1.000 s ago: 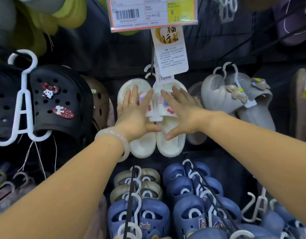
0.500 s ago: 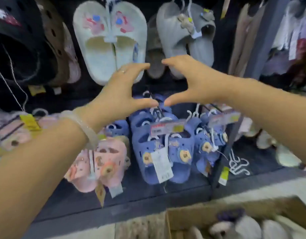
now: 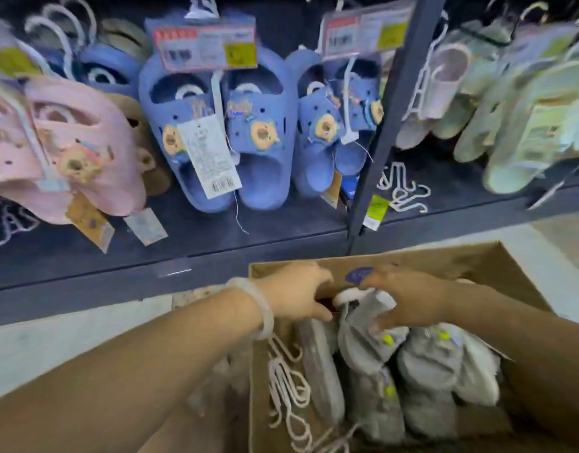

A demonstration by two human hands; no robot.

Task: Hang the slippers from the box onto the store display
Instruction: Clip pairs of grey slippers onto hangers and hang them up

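Observation:
An open cardboard box (image 3: 445, 255) sits on the floor below the display and holds several grey slippers (image 3: 428, 364). Both my hands reach into its far end. My right hand (image 3: 409, 299) curls its fingers and thumb round the top of one grey pair (image 3: 363, 335) with a white hanger hook (image 3: 348, 294). My left hand (image 3: 294, 294), with a pale bangle on the wrist, pinches the same pair at the hook end; motion blur hides the exact contact. The dark store display (image 3: 183, 243) stands behind the box, with slippers hanging on it.
Blue slippers (image 3: 216, 132), pink ones (image 3: 76, 152) and pale green ones (image 3: 526, 125) hang on the display with price tags. A dark upright post (image 3: 379, 152) divides the bays. Loose white hangers lie in the box (image 3: 288, 380) and on the shelf (image 3: 402, 188).
My hands left the white slippers hanging high on the display and dropped into the box. The view swung down with them, and both hands closed on a grey pair.

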